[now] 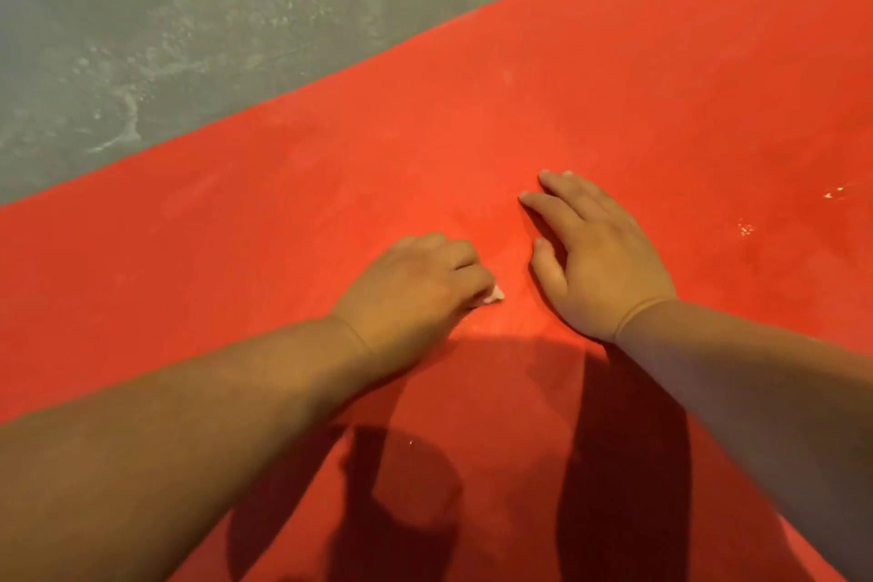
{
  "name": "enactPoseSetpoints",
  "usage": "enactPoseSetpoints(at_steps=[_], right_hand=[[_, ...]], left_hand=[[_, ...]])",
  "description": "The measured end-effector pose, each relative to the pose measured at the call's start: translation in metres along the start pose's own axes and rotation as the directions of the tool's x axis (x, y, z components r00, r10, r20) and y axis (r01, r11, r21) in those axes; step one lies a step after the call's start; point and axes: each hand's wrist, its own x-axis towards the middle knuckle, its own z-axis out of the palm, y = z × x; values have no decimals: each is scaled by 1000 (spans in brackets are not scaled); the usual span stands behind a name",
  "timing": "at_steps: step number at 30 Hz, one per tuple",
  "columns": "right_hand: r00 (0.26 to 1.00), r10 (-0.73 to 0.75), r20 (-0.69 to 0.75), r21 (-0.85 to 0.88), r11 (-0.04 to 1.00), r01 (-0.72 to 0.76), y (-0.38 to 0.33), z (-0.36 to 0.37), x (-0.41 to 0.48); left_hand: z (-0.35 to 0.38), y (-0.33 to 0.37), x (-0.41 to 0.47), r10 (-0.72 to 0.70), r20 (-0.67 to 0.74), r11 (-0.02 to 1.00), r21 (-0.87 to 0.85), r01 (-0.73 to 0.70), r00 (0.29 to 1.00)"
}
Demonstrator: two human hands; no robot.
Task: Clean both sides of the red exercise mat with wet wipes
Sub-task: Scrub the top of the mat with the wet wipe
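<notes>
Wiping seems midway on the upper face of the red exercise mat [614, 85], which runs from eight o'clock to two. Left hand [415, 284] curls round a wet wipe [493, 296] — one white corner shows; right hand [600, 260] lies flat, fingers spread. Wet glints [745, 229] at three o'clock; underside probably still to do.

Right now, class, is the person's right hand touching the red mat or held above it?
Touching. The head view shows the right hand lying flat on the red mat, palm and straight fingers down, with no visible gap.
</notes>
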Motion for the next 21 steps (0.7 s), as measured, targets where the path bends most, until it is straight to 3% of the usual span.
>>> enactPoseSetpoints(at_steps=[2,4,5,6,7,8,9,13,16,18,21], right_hand=[[1000,-5,0,-6,1000,5,-1,0,1],[1000,0,2,2,1000,0,-1,0,1],[1000,8,4,10,1000,-8,0,0,1],[1000,18,7,16,1000,-18,0,1,1],[1000,26,11,19,999,-27,0,0,2],[999,34,19,23,999,-35,0,-1,2],[999,37,27,29,999,-38,0,-1,2],[1000,27,3,21,999,-28,0,-2,1],[976,206,-69,98,975,-199,-25,0,23],[960,264,-97,122,960,-252,-47,11,45],[968,246,-51,-23,969,-248,-68,31,61]], left_hand=[[-12,-41,8,3,-67,966,259,15,998],[-25,-88,12,-200,-228,888,368,275,953],[-30,-106,12,-376,-296,830,313,461,878],[-29,-115,11,-550,-347,767,149,624,759],[-25,-111,12,-695,-350,681,-42,731,628],[-19,-97,13,-760,-333,632,-179,754,558],[-12,-75,14,-757,-316,645,-229,729,571],[7,-7,-4,-449,-220,890,-189,414,866],[-6,-54,-2,-233,-156,971,8,238,960],[-16,-101,9,-348,-248,921,90,379,904],[-30,-158,11,-684,-383,679,-23,734,621]])
